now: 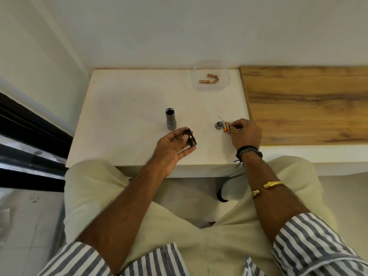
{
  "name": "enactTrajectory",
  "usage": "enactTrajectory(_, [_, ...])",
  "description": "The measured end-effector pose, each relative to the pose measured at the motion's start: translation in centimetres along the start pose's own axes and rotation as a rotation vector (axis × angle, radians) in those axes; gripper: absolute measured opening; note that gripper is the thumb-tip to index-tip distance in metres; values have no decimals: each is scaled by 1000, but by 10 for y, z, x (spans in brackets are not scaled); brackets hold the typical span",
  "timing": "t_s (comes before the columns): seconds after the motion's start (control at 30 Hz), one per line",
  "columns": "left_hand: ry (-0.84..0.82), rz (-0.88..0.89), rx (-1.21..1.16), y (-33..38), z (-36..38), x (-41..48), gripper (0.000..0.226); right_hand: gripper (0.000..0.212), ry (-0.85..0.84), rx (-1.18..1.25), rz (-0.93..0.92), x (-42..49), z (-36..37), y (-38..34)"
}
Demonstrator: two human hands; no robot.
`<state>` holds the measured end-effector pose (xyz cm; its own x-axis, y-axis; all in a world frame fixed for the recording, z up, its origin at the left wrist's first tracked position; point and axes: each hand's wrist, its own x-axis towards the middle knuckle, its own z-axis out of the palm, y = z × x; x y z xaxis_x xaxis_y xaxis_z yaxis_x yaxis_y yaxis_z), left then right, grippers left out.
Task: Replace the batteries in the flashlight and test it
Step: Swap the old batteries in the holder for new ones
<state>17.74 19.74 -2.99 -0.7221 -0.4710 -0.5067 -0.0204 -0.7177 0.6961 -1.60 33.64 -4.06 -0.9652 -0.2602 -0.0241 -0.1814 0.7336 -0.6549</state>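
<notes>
White bench against pale wall, surface marked with faint stains. Wood-grain panel adjoins bench on right, touching its edge. Dark window frame runs along left. Pale tiled floor below. Seated person in cream trousers, blue-and-white striped shirt sleeves rolled up. Dark beaded bracelet at one wrist, gold bangle further up same forearm.
</notes>
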Motion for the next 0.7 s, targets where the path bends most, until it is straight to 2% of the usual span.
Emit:
enactTrajectory(0.23, [-14, -9, -64, 0, 1, 1, 27, 14, 40, 143, -81, -4, -5, -19])
enactTrajectory(0.43, [-43, -30, -118, 1, 4, 6, 27, 10, -118, 354, -113, 19, 2, -57])
enactTrajectory(0.57, [-54, -41, -150, 3, 4, 11, 35, 12, -114, 281, -183, 61, 10, -88])
enactTrajectory(0.7, [-55, -60, -172, 2, 2, 15, 34, 17, -110, 16, -330, 103, 22, -116])
